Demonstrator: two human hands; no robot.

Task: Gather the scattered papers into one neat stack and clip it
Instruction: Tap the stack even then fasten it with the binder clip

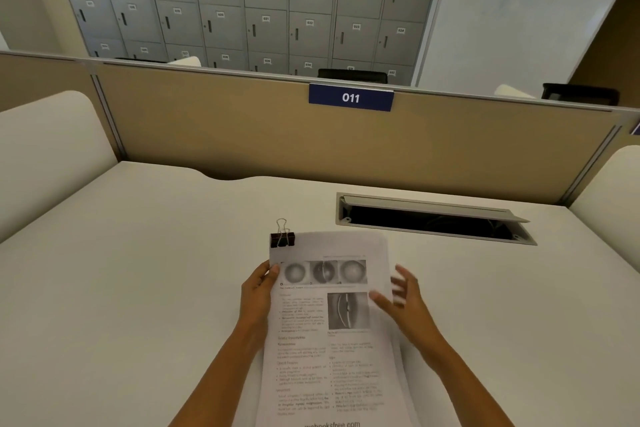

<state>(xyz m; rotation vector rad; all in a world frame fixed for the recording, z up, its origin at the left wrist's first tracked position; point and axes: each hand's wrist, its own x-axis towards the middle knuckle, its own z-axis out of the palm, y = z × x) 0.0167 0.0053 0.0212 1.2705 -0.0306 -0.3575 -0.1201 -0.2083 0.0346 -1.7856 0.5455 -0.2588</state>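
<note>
- Printed papers [332, 340] lie nearest the lens, gathered into one stack on the white counter [138, 270] directly in front of the person, long edge running away from the camera. Edges look largely aligned; a slight fan of lower sheets shows along the right and bottom margins.
- Binder clip [282, 239], black with wire handles, is already seated on the stack's far left corner, one handle standing up. Corner placement lets the pages turn while bound.
- Left of the two hands [258, 291] grips the stack's left edge just below the clip, thumb on the top sheet and fingers hidden beneath, apparently to steady the sheets against shifting.
- Right hand [398, 298] is open, fingers spread and motion-blurred, at the right edge of the stack; it holds nothing. Contact with the paper cannot be confirmed.
- Judgement: the task appears close to complete. What remains is likely squaring the fanned right margin, which the clip may now resist.
- Cable hatch [433, 218] sits open in the counter beyond the stack, well apart from it; loose sheets pushed that way could slip in.
- Partition panel [242, 128] bearing a blue "011" tag [350, 98] closes the far side.
</note>
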